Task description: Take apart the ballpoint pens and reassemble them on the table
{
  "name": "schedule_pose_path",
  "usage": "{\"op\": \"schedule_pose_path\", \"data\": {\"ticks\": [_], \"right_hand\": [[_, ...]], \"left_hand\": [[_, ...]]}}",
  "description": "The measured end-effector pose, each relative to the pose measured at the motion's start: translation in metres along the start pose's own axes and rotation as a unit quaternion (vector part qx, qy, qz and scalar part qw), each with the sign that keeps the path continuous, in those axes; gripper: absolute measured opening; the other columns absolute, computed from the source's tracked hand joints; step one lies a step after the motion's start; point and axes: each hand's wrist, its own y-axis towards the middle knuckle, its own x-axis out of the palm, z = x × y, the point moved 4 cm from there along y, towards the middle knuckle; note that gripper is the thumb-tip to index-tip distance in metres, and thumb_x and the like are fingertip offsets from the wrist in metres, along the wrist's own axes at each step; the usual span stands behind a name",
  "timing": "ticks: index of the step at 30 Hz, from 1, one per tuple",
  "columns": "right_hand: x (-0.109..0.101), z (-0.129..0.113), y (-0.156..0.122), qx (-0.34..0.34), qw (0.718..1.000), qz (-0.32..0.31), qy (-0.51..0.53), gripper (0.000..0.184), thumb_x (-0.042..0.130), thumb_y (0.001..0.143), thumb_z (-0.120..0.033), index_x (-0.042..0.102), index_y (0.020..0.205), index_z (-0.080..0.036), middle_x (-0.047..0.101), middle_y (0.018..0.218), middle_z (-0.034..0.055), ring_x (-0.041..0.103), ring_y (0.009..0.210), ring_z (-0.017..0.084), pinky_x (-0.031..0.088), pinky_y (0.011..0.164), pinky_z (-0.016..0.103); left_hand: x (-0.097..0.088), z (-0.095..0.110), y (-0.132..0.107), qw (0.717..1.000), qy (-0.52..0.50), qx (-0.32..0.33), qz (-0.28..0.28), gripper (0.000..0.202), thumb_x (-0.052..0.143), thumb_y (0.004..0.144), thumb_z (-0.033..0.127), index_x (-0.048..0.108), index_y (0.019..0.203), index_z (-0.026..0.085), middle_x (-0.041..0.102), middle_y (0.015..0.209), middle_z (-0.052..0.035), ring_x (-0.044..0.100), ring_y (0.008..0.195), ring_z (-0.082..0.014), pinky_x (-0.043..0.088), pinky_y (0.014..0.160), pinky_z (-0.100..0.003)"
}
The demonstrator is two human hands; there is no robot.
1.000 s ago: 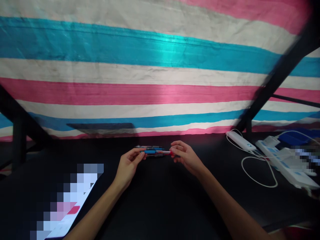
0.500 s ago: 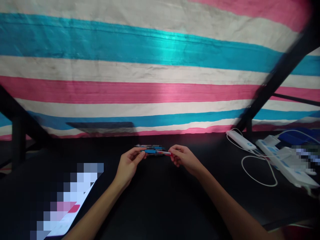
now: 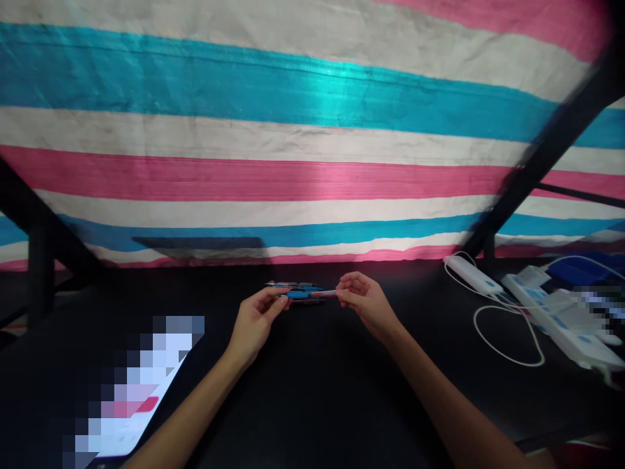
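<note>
Pen (image 3: 310,295) held level just above the table (image 3: 312,397), in front of the spare pens (image 3: 291,285) | your left hand (image 3: 254,320) pinches its blue end, your right hand (image 3: 367,303) its red end | both hands closed on it, so each half is steadied.

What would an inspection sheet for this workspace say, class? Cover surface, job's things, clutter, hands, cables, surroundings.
Surface: black table.
Job's things: blue-gripped pen held level; more pens lying behind it.
Clutter: white power bank and power strip at right.
Hands: left hand and right hand each pinch one pen end.
Cables: white cable looping by the power bank.
Surroundings: striped sheet behind; black frame bars.
</note>
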Motion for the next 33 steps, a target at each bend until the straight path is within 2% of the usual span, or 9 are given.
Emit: {"op": "schedule_pose_path", "data": {"ticks": [6, 10, 19, 33], "right_hand": [[-0.007, -0.003, 0.003, -0.080, 0.996, 0.036, -0.002, 0.033, 0.078, 0.063, -0.019, 0.061, 0.091, -0.020, 0.065, 0.084, 0.0019, 0.059, 0.073, 0.014, 0.047, 0.063, 0.027], [-0.008, -0.003, 0.003, -0.074, 0.996, 0.047, 0.021, 0.036, 0.077, 0.064, -0.018, 0.059, 0.096, -0.021, 0.064, 0.083, 0.0011, 0.058, 0.069, 0.013, 0.047, 0.061, 0.026], [-0.017, -0.007, 0.006, -0.073, 0.987, 0.117, 0.085, 0.038, 0.078, 0.062, -0.016, 0.057, 0.094, -0.022, 0.064, 0.079, -0.0010, 0.057, 0.068, 0.011, 0.046, 0.061, 0.025], [-0.016, -0.007, 0.004, -0.053, 0.988, 0.122, 0.077, 0.041, 0.077, 0.062, -0.020, 0.054, 0.096, -0.022, 0.063, 0.081, 0.0003, 0.058, 0.069, 0.013, 0.047, 0.063, 0.029]], "left_hand": [[-0.001, 0.003, 0.001, 1.000, -0.017, 0.003, 0.017, 0.022, 0.072, 0.073, 0.028, 0.071, 0.092, 0.017, 0.068, 0.077, -0.0023, 0.060, 0.072, -0.0133, 0.047, 0.073, -0.026], [-0.004, 0.001, 0.002, 0.999, -0.034, 0.005, 0.019, 0.022, 0.073, 0.073, 0.027, 0.071, 0.092, 0.017, 0.068, 0.075, -0.0019, 0.061, 0.073, -0.0131, 0.047, 0.073, -0.025], [-0.010, 0.003, 0.005, 0.996, -0.075, 0.000, 0.050, 0.026, 0.075, 0.070, 0.026, 0.071, 0.094, 0.017, 0.070, 0.081, -0.0023, 0.062, 0.075, -0.0114, 0.046, 0.075, -0.023], [-0.011, 0.004, 0.005, 0.997, -0.053, 0.001, 0.056, 0.027, 0.076, 0.069, 0.030, 0.071, 0.093, 0.017, 0.071, 0.080, -0.0030, 0.063, 0.073, -0.0130, 0.048, 0.074, -0.025]]}}
